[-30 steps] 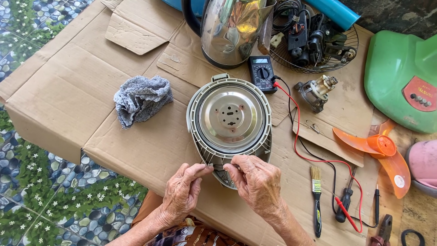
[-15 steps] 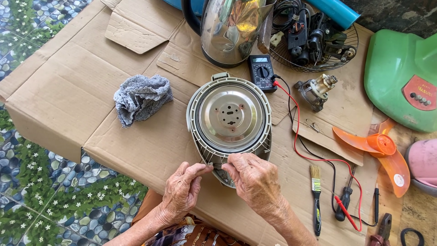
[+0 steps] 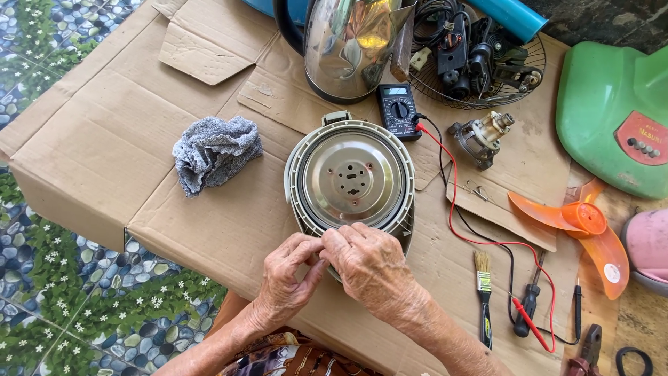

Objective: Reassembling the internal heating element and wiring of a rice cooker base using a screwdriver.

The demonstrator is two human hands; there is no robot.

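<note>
Both hands are creeping a bit closer together vs a sec ago; left hand is now sliding its fingertips up against the right hand at the near rim of the round appliance lid. Lid itself isn't shifting, it's sitting inner side up on the cardboard sheet, mid-scene, metal plate facing the cam.

Step in hand, my read: working something small at the near edge of the lid, prob. a clip or the seal ring. To do it well: keep the lid flat on the cardboard, press w/ fingertips only, work round the rim bit by bit, don't pry hard on the plastic.

Grip: both hands are curling, fingers bunched in a pinch right at the rim, touching each other and the lid edge. Neither is wrapping round the lid. Whether anything small is being pinched betw. the fingertips, can't tell, right hand is covering that spot.

Around it: grey rag is lying left of the lid, apart. Multimeter is sitting just beside the far right rim, red lead trailing near-right. Paintbrush is lying right of the right forearm. Orange fan blade is sitting further right.
</note>
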